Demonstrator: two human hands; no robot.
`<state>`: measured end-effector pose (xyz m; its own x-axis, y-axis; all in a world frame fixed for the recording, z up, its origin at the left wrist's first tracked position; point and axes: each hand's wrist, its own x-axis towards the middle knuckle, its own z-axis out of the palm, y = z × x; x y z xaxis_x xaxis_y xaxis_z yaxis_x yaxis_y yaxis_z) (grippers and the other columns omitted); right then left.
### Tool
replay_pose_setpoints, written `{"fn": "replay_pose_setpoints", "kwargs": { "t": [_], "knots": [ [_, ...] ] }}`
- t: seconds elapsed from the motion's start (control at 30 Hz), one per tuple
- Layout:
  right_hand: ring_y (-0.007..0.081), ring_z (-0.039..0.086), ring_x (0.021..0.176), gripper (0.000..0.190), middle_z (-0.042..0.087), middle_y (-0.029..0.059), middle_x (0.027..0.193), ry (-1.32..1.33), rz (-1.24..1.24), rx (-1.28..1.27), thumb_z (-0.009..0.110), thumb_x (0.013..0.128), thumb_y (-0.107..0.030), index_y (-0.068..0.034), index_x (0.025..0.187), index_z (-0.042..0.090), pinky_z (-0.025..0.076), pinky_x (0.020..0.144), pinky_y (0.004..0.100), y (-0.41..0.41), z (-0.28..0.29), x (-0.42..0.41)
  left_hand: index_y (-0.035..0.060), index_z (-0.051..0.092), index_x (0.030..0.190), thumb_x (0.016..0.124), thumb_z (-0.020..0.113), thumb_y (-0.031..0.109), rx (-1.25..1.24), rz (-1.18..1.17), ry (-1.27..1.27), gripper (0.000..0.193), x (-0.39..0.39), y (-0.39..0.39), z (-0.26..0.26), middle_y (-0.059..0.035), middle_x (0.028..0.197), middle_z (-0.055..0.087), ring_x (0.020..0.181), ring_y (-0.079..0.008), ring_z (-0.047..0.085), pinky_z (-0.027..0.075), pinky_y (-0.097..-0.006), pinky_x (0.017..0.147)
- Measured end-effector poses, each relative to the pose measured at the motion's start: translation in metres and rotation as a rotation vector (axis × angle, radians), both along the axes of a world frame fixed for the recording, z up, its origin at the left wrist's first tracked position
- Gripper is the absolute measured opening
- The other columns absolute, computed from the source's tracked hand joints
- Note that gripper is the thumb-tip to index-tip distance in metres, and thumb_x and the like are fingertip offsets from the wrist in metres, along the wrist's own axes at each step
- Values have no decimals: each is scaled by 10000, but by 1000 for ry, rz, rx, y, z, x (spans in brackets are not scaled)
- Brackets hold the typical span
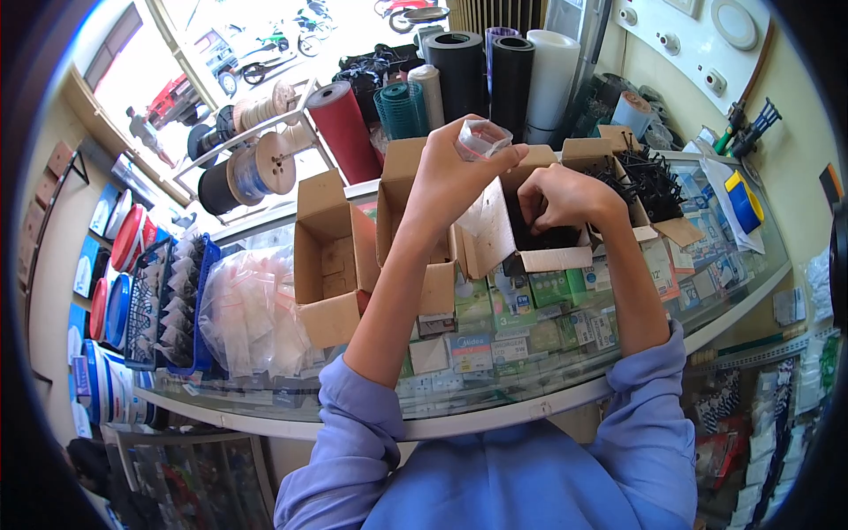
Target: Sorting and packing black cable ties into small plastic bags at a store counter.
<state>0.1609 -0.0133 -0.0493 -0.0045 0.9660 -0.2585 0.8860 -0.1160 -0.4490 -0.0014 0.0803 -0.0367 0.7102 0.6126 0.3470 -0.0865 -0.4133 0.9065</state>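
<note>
Held up above the cardboard boxes, my left hand (442, 169) grips a small clear zip-lock plastic bag (483, 138) with its mouth spread wide. My right hand (568, 193) reaches down into an open cardboard box (555, 260) of small dark pieces (562, 236), probably screws. Its fingers are curled at the pieces; whether they hold any is hidden. Just right of that box, another carton is heaped with long black screws (649, 182). To the left stand two more open cardboard boxes, a nearer one (329, 324) and one (437, 291) partly behind my left forearm.
Packaged bulbs (510, 298) lie under the glass counter (464, 401). A plastic sack of small zip-lock bags (255, 311) and a blue basket (205, 305) of filled bags sit left. Sheet rolls (454, 73) and cable spools (275, 162) stand beyond. A tape dispenser (743, 202) lies right.
</note>
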Motion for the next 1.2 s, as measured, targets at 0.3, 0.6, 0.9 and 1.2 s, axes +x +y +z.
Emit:
{"fn": "replay_pose_setpoints", "kwargs": {
  "t": [0.3, 0.6, 0.9, 1.2],
  "knots": [
    [189, 666, 703, 163, 689, 110, 755, 34, 43, -4, 717, 641, -26, 1, 794, 666, 521, 664, 280, 1, -5, -3, -1, 629, 880, 766, 758, 221, 20, 4, -3, 282, -1, -3, -2, -36, 822, 623, 783, -88, 608, 483, -224, 734],
    [188, 672, 725, 145, 697, 107, 777, 67, -1, -46, 718, 653, -6, -14, 797, 698, 530, 676, 288, -4, 6, 2, 11, 636, 861, 746, 739, 259, 19, 10, -45, 292, -2, -3, 1, -40, 762, 623, 714, -90, 572, 459, -247, 675],
    [206, 668, 708, 195, 697, 119, 769, -48, -18, -37, 674, 621, 14, -21, 806, 725, 530, 679, 288, -8, 6, -2, 1, 617, 899, 789, 735, 232, 22, -14, 8, 281, 2, -2, -4, -47, 778, 640, 745, -85, 615, 480, -214, 679],
    [176, 680, 706, 162, 695, 126, 747, 59, -17, 37, 671, 646, 27, 6, 800, 716, 545, 653, 274, -13, 21, 5, 11, 618, 906, 787, 737, 222, 18, 19, 18, 270, 1, 3, -5, -54, 811, 650, 754, -93, 623, 489, -224, 690]
  ]
}}
